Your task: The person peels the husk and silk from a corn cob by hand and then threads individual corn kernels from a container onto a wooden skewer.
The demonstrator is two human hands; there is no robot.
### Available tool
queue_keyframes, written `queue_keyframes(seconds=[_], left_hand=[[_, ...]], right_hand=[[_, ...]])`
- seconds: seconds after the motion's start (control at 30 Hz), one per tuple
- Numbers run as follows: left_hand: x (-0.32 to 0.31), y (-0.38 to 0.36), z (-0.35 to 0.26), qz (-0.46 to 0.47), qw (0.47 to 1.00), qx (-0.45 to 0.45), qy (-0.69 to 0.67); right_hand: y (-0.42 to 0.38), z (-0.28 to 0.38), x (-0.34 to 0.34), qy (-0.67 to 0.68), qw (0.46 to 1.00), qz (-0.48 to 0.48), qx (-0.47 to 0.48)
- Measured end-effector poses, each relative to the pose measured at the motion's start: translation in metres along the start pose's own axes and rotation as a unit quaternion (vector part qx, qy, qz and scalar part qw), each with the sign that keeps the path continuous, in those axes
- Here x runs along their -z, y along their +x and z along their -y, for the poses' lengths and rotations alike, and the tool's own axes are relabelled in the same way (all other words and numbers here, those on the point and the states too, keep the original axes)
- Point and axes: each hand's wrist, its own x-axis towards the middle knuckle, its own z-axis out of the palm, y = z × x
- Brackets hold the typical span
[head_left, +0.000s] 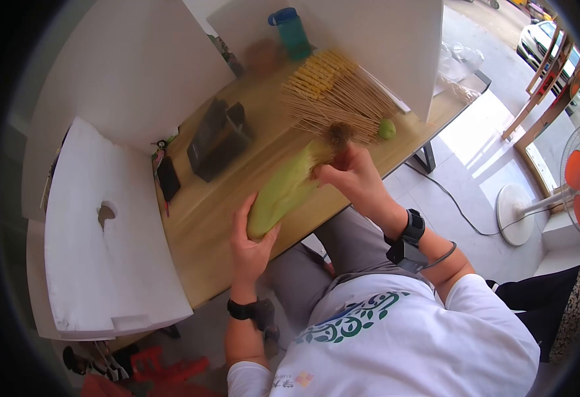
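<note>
Fuzzy brown silk tuft (341, 134) at your right hand (351, 173): blurred. Long pale-green husked corn ear (283, 188): lower end partly hidden by your left hand (251, 245). Dark grey boxy container (220, 142): blurred, contents unreadable. Rounded brownish object (263, 56): too blurred for you to identify. Orange-bladed white fan (578, 175): cut off right.

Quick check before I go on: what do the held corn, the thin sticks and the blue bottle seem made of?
Corn: plant husk, pale green with a soft sheen; brown silk shows at the tip.

Thin sticks: probably bamboo or wood, matte, judging by the plain tan colour.

Blue bottle: likely plastic, tinted and perhaps translucent; it's too blurred to rule out glass.
</note>
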Motion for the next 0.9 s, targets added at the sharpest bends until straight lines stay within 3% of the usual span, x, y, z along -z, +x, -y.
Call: queue_keyframes(seconds=[0.07,0.17,0.23,0.3,0.47,0.63,0.7,0.9], left_hand=[[-0.001,0.001,0.003,-0.020,1.000,-0.015,0.019],[-0.004,0.004,0.010,-0.003,1.000,-0.019,-0.012],[-0.009,0.005,0.012,-0.014,0.967,0.057,-0.248],[-0.009,0.006,0.013,-0.007,0.960,0.059,-0.273],[-0.012,0.005,0.012,0.006,0.936,0.077,-0.343],[-0.018,0.002,0.022,0.029,0.863,0.144,-0.484],[-0.020,0.002,0.021,0.025,0.856,0.153,-0.492],[-0.021,0.002,0.022,0.024,0.862,0.145,-0.486]], right_hand=[[0.001,0.004,0.001,0.033,0.996,0.017,-0.078],[0.000,0.001,-0.004,0.079,0.991,0.059,-0.086],[-0.003,-0.004,-0.007,0.100,0.986,0.091,-0.099],[-0.004,-0.008,-0.008,0.123,0.978,0.123,-0.112],[-0.003,-0.012,-0.007,0.178,0.975,0.053,-0.121],[-0.005,-0.007,-0.013,0.166,0.979,0.078,-0.091],[-0.005,-0.008,-0.015,0.157,0.980,0.096,-0.075],[0.000,-0.017,-0.010,0.235,0.965,0.017,-0.111]])
